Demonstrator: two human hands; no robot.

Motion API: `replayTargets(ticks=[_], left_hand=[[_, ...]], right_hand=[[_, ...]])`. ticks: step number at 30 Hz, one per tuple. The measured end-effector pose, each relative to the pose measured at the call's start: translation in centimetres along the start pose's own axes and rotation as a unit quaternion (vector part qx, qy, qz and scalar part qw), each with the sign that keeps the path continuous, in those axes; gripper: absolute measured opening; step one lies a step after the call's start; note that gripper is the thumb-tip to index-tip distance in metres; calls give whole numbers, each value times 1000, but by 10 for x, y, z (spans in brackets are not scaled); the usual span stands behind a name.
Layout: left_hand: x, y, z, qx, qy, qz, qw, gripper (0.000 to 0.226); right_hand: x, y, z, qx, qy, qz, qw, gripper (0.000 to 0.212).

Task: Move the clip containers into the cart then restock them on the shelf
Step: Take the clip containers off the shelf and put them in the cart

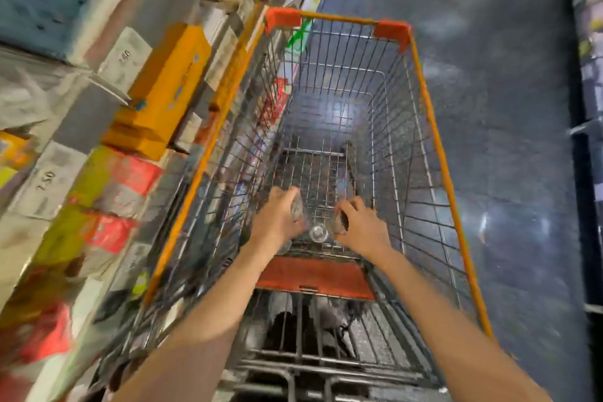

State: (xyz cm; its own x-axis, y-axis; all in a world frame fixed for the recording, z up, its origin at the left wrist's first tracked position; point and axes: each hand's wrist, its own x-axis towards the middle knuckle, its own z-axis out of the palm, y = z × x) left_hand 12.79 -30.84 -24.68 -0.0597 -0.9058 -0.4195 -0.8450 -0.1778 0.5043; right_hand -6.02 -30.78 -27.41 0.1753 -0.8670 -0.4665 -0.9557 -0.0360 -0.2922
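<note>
Both hands low inside the wire cart [434, 127], left hand [277, 219] and right hand [360, 228] each gripping a clear clip container [340, 222], a third container [318, 232] between them.

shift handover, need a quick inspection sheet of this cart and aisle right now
surface: wire cart, orange rim, on dark floor
job's things: one clear container in left hand, one in right hand, a third lying in the cart between them
clutter: nothing seen
grippers: both hands curled round containers, inside the cart
cables: nothing seen
surroundings: shelf of boxes on the left, blurred
</note>
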Motion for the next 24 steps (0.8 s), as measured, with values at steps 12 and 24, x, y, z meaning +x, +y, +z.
replayTargets(ticks=[12,24], left_hand=[[59,-52,144,129,-134,3,983,55],[65,-86,177,105,-149,-75,980,71]], right_hand=[[50,70,132,9,-87,50,995,53],[52,94,158,17,-120,72,990,63]])
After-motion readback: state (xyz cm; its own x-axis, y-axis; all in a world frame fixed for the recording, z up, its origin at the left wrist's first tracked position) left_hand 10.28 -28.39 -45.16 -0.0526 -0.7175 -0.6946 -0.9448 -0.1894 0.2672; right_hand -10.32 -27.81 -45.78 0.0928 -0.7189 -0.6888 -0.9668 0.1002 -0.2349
